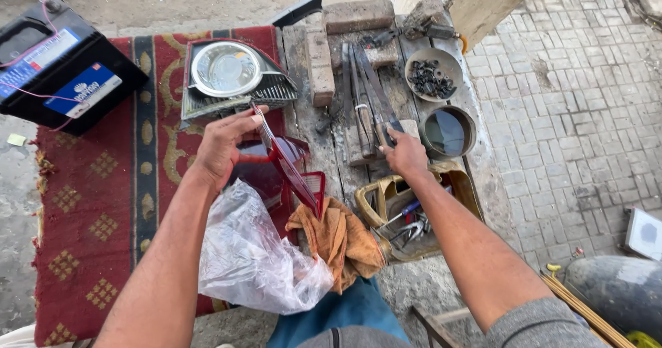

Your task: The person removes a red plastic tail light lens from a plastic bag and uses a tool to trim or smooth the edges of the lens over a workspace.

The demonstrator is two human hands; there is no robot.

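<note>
Two bare hands work over a low wooden bench, half of it covered by a red patterned rug (103, 203). The left hand (222, 148) has its fingers curled closed around the upper end of a red tail-light lens (293, 172); the lens's long axis slants from that grip, near the bench's middle, down toward the near edge, ending above an orange rag (341, 237). The right hand (405, 156) rests fingers-down on the near ends of a bundle of long metal files (365, 100), closed loosely on the handles; whether it truly grips one cannot be told. The files run lengthwise away toward the far edge. The lens lies left of the right hand, so the left hand is nearer. Outward sit a clear plastic bag (255, 258), a headlight unit (227, 72), a car battery (58, 62) at the far left corner, a bowl of bolts (433, 72), and a yellow tool container (407, 213).
</note>
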